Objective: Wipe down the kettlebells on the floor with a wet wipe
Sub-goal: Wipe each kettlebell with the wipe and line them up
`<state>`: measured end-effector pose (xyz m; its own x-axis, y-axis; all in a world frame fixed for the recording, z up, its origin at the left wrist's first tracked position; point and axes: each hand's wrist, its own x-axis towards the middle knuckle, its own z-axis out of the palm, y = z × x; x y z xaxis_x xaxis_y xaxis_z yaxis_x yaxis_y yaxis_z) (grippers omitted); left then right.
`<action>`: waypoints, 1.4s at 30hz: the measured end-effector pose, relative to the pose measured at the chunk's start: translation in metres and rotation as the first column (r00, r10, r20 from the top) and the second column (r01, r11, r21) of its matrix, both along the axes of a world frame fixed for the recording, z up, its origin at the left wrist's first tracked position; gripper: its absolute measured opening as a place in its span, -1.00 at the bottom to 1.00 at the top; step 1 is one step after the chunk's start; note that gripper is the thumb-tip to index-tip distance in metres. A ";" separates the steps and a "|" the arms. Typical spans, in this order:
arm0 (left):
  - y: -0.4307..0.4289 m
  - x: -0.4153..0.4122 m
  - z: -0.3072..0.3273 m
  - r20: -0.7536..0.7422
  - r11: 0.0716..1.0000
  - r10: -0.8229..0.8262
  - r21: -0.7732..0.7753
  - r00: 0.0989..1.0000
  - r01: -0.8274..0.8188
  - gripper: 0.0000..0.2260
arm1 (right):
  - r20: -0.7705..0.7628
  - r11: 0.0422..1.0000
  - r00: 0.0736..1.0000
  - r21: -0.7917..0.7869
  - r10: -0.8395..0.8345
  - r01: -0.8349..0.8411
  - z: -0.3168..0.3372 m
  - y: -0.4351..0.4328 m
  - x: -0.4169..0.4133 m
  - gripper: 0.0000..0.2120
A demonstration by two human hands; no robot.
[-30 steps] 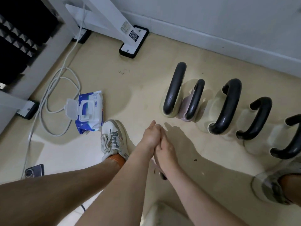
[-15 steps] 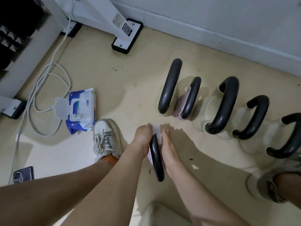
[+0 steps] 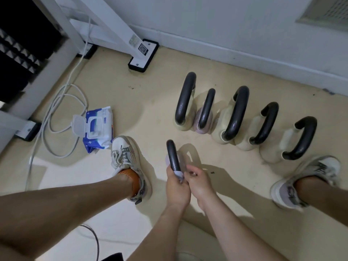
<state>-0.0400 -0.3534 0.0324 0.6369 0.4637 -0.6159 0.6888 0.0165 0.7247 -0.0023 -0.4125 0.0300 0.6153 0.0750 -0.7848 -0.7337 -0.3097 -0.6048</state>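
A small kettlebell (image 3: 173, 156) with a black handle and a lilac body stands on the floor between my feet. My left hand (image 3: 177, 189) is wrapped around the near end of its handle with a white wet wipe (image 3: 178, 174) pressed under the fingers. My right hand (image 3: 198, 182) sits right beside it, fingers curled against the kettlebell's near side. Behind them several more kettlebells stand in a row: a tall cream one (image 3: 185, 98), a lilac one (image 3: 206, 108), and cream ones (image 3: 236, 113) running to the right (image 3: 301, 138).
An open blue-and-white wipe pack (image 3: 98, 129) lies left of my left shoe (image 3: 126, 161). White cables (image 3: 62, 113) loop beside it. My right shoe (image 3: 305, 183) is near the rightmost kettlebell. A white rack foot (image 3: 143, 55) and the wall's skirting (image 3: 244, 59) stand behind.
Both hands have slid from the far end of the small kettlebell's handle back to its near end, which uncovers most of the handle. The view has shifted slightly.
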 end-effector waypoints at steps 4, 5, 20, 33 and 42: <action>0.008 -0.015 -0.023 -0.026 0.992 -0.100 0.071 0.995 0.101 -0.40 | 0.006 0.997 0.998 -0.034 0.064 -0.064 -0.004 -0.001 -0.012 -0.77; 0.014 -0.021 -0.041 -0.076 0.983 -0.157 0.082 0.985 0.163 -0.46 | 0.017 0.995 0.996 -0.050 0.088 -0.087 -0.007 -0.001 -0.015 -0.77; 0.064 0.000 0.020 -0.081 0.763 0.535 -0.380 0.841 -0.522 -0.78 | 0.046 0.991 0.995 0.096 0.086 -0.090 0.039 -0.010 0.014 -0.55; 0.047 0.035 0.029 -0.169 0.916 0.221 -0.303 0.960 -0.264 -0.69 | 0.032 0.966 0.967 0.048 0.253 -0.254 0.020 0.040 0.032 -0.82; 0.108 0.102 0.067 0.004 0.924 0.326 -0.214 0.945 -0.318 -0.73 | 0.239 0.966 0.937 -0.006 0.253 -0.259 0.024 0.117 0.083 -0.49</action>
